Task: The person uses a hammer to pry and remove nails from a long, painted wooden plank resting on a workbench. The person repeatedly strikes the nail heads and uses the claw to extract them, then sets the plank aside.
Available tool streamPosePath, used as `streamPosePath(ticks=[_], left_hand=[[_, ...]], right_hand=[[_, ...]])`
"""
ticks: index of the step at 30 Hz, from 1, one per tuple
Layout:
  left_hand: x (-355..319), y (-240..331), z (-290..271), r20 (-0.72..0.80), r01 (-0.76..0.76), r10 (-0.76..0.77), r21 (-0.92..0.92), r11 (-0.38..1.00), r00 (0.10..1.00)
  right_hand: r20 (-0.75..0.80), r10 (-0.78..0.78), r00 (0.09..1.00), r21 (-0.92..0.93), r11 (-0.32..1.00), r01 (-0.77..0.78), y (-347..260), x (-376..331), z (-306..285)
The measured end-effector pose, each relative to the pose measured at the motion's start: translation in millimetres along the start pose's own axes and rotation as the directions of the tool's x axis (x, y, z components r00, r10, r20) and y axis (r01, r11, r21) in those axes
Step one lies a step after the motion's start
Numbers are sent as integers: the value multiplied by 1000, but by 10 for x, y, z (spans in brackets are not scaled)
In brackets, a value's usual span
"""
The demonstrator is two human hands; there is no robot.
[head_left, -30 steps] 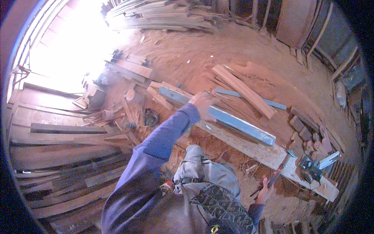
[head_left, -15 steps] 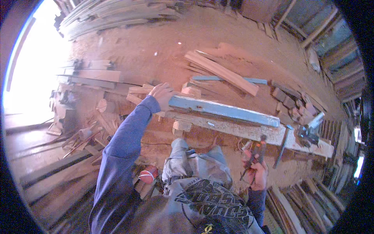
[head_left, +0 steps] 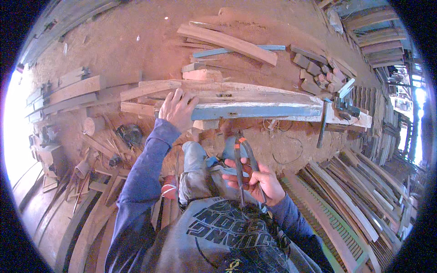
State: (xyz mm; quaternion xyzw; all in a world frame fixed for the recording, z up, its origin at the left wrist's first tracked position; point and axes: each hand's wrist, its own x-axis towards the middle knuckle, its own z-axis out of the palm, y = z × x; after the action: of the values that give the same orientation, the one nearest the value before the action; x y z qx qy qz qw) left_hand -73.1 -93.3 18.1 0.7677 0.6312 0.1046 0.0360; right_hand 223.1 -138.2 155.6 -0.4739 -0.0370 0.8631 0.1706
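My left hand [head_left: 176,109] grips the left end of a long wooden beam [head_left: 259,110] with worn blue paint on its side. The beam lies along the near edge of a wider, whitish-worn board [head_left: 246,91]. In front of my body, my right hand [head_left: 261,181] holds dark pincers [head_left: 237,166] with orange bands below the head. Their head points away from me toward the beam, and the two handles are spread apart. The pincers do not touch the beam.
A dark clamp-like tool [head_left: 346,109] sits at the board's right end, beside a dark bar [head_left: 322,125]. Small wood blocks [head_left: 318,75] and loose planks [head_left: 227,41] lie beyond. Timber strips [head_left: 341,195] are stacked at right. A red-and-white round object [head_left: 169,190] is by my leg.
The blue beam has come from the board's far side to its near edge, with my left hand still on its end. My right hand has moved left with the pincers, and the view has shifted.
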Motion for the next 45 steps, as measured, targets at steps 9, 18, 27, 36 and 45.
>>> streamPosePath(ticks=[9, 18, 27, 36, 45], left_hand=[[-34, -1, 78, -22, -3, 2, -17, 1000, 1000], [-27, -9, 134, -39, -7, 7, 3, 1000, 999], [-33, -3, 142, -17, -13, 13, 4, 1000, 1000], [-33, -14, 149, -20, -21, 21, 37, 999, 1000], [-66, 2, 221, -27, 2, -1, 54, 999, 1000]], right_hand=[[9, 52, 999, 112, 992, -52, -225, 286, 226], [-16, 68, 998, 121, 990, -66, -314, 352, 329], [14, 111, 994, 144, 983, -112, -466, 433, 325], [201, 212, 956, 346, 898, -272, -844, 628, 208], [125, 315, 941, 634, 705, -320, -1051, 840, 158]])
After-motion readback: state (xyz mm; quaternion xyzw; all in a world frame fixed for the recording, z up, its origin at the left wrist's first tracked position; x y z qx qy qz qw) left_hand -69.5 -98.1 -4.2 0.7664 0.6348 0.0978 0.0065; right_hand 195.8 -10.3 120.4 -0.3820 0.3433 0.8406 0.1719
